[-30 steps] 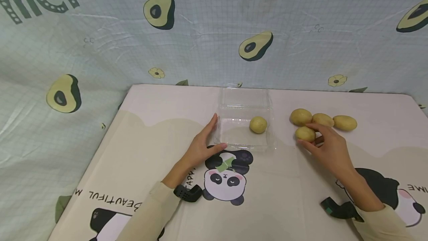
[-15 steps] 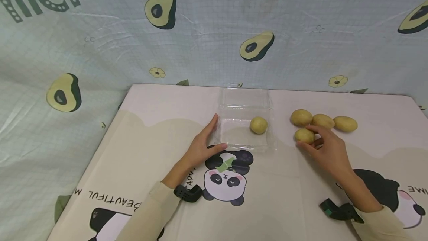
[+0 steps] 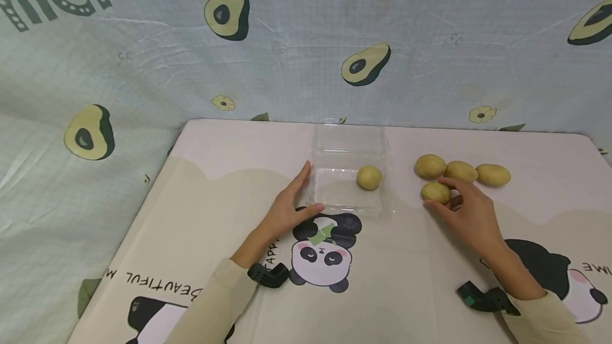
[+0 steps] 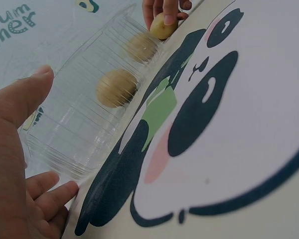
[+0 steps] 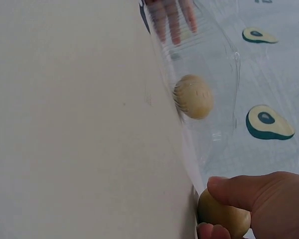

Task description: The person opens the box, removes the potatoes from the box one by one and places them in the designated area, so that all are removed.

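Observation:
A clear plastic clamshell box (image 3: 334,195) lies with its lid (image 3: 351,137) folded back, and one potato (image 3: 369,178) sits in its right part. My left hand (image 3: 286,214) rests at the box's left side, thumb and fingers spread apart. In the left wrist view the thumb (image 4: 32,92) and fingertips stand around the box's near corner. To the right of the box, my right hand (image 3: 470,216) pinches a potato (image 3: 435,192) between thumb and fingers, low at the table. In the right wrist view the thumb (image 5: 234,191) presses on that potato.
Behind the right hand, three more potatoes (image 3: 493,175) lie in a row on the table. The table (image 3: 382,296) has a panda-printed cover. A curtain (image 3: 296,41) with avocado prints hangs behind the table's back edge.

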`<action>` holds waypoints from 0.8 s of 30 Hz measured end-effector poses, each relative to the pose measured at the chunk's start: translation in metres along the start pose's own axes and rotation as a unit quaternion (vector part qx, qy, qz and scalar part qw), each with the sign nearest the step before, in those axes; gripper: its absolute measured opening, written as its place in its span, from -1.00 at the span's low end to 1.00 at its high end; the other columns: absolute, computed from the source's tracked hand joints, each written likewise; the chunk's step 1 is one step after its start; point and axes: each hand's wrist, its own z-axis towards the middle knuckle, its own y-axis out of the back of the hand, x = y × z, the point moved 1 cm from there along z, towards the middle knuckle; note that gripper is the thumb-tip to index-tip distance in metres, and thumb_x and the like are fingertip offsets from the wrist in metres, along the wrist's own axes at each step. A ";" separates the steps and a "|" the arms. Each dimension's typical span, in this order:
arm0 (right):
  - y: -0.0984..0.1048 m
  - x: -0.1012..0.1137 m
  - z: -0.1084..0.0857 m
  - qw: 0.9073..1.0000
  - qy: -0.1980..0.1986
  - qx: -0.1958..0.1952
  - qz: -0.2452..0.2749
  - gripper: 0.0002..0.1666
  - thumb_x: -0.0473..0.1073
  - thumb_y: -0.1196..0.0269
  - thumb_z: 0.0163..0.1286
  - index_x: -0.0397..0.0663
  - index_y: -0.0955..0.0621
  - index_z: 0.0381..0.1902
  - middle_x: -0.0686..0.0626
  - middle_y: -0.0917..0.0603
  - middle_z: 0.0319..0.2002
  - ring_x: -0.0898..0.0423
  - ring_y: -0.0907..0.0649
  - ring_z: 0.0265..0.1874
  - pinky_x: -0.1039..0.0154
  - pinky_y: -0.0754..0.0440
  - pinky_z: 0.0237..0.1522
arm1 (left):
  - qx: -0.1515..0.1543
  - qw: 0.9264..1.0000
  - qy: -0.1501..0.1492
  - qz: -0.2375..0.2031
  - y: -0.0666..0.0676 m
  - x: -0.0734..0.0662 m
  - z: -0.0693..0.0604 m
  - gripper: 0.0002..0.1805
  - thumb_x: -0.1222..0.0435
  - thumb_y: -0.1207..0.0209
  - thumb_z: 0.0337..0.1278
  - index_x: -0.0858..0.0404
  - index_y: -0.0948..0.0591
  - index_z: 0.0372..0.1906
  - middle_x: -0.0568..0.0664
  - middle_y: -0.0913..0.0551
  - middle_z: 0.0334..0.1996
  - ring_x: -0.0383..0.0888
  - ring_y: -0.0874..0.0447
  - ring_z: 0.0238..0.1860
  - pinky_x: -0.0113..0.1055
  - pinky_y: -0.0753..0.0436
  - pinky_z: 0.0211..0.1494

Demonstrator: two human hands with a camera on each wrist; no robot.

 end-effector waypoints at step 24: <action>0.001 0.002 -0.001 1.000 -0.015 0.015 -0.002 -0.38 -0.24 -0.45 0.11 -0.33 -0.50 0.11 -0.29 -0.48 -0.07 -0.10 -0.64 -0.44 0.50 -0.45 -0.53 | 0.000 1.000 -0.005 0.000 -0.001 0.003 0.000 0.10 -0.28 -0.19 0.02 0.02 0.10 0.54 -0.14 0.02 0.50 -0.06 -0.09 0.43 -0.02 -0.06 0.43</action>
